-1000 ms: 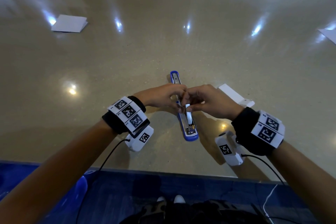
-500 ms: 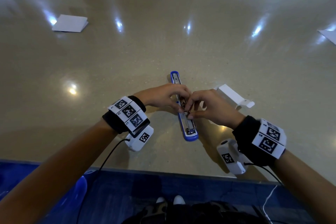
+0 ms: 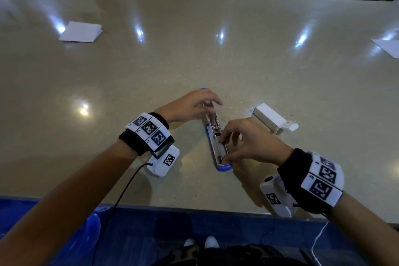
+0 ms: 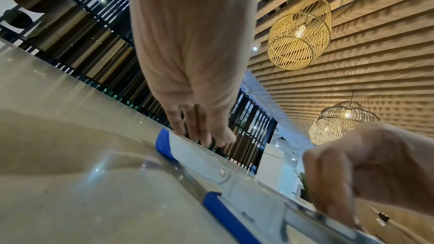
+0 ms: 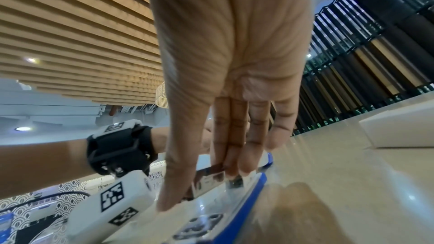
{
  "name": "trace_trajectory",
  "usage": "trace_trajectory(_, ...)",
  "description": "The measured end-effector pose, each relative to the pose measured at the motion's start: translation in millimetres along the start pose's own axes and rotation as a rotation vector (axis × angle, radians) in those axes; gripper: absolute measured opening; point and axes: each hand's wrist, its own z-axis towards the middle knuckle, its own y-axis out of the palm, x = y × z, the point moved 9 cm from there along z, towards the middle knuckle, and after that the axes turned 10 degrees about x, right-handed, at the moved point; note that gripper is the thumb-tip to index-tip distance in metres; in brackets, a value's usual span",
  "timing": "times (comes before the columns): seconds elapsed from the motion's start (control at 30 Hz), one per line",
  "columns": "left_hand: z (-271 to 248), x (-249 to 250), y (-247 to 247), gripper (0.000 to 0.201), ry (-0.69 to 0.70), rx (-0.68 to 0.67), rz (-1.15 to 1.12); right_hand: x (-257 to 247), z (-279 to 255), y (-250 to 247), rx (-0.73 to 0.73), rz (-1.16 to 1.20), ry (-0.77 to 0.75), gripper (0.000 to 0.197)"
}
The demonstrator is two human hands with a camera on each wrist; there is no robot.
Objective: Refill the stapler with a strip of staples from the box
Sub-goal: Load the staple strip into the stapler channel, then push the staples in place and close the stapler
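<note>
The blue stapler (image 3: pixel 222 166) lies folded open flat at the middle of the table, one end pointing away from me. My left hand (image 3: pixel 192 103) curls over its far half, fingertips (image 4: pixel 202 136) gripping the white and blue cover (image 4: pixel 187 147). My right hand (image 3: pixel 244 142) is over the near half. Its thumb sits at the near end and its fingers (image 5: pixel 232 164) further up, pinching the silver staple strip (image 3: pixel 221 149) in the metal channel (image 5: pixel 209 175). The white staple box (image 3: pixel 269 117) lies on its side just right of the stapler, its end flap open.
A folded white paper (image 3: pixel 81 31) lies at the far left of the beige table (image 3: pixel 280 71), and another white sheet (image 3: pixel 388 46) at the far right edge. The table's front edge (image 3: pixel 194 208) runs just below my wrists.
The right hand lowered the staple strip into the channel and shifted toward the near end. The left hand slid from the stapler's middle to its far half.
</note>
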Motion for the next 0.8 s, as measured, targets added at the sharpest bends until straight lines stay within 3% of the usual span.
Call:
trace_trajectory(0.1,14,-22,-21,0.040,-0.107,0.117,0.204,1,-2,-2,0.034,0.015,0.014,0.039)
trace_trajectory(0.2,21,-46,-22,0.045,-0.260,0.003,0.351,1,-2,-2,0.043,-0.020,-0.001,0.036)
trace_trajectory(0.27,26,-48,-21,0.033,-0.279,-0.015,0.339,-1,-2,-1,0.034,-0.032,-0.009,0.035)
trace_trajectory(0.33,31,-46,-20,0.036,-0.292,0.019,0.268,-2,-2,1,0.015,-0.045,-0.006,0.034)
trace_trajectory(0.47,40,-38,-22,0.033,-0.258,0.102,0.191,-3,-2,2,0.006,-0.028,-0.009,0.033)
trace_trajectory(0.57,41,-29,-44,0.030,-0.222,0.270,0.147,-3,-3,1,0.020,-0.011,-0.001,0.033)
trace_trajectory(0.73,28,11,-80,0.024,-0.063,0.452,-0.037,2,-5,-2,0.069,-0.028,0.037,0.029)
trace_trajectory(0.8,18,31,-86,0.021,-0.001,0.474,-0.047,3,-5,-9,0.143,-0.050,0.067,0.038)
